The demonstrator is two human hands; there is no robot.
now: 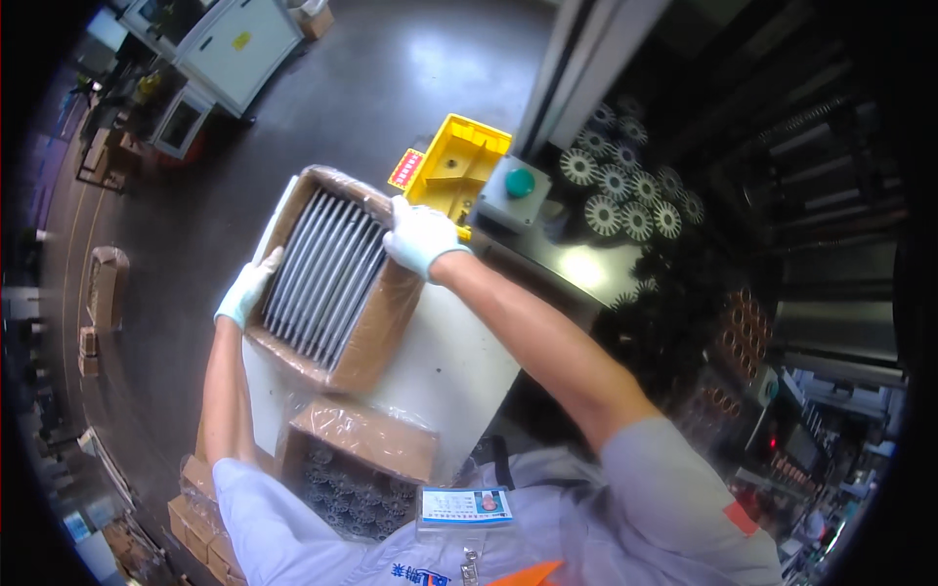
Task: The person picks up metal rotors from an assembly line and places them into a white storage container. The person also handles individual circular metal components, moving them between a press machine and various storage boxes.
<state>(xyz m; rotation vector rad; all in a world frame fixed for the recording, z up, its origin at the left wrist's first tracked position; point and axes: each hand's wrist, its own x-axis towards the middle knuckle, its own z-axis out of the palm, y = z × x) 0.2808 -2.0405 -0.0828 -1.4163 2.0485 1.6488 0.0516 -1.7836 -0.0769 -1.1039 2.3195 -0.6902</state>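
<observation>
A cardboard box [379, 327] lined with clear plastic sits tilted over a white tabletop [457, 366]; whether its whole base touches the top cannot be seen. Inside it lies a row of grey metal rods [324, 273], side by side. Both my hands wear white gloves with pale green cuffs. My left hand [247, 287] grips the left wall, its fingers at the rim. Opposite, my right hand [423, 236] is closed over the right rim near the far corner.
Just beyond my right hand are a yellow bin [454, 161] and a grey control box [506, 207] with a green button. Slotted metal discs [625, 190] lie farther right. Close to my body stands another cardboard box [371, 439] holding dark toothed parts. A white cabinet [239, 54] is far left.
</observation>
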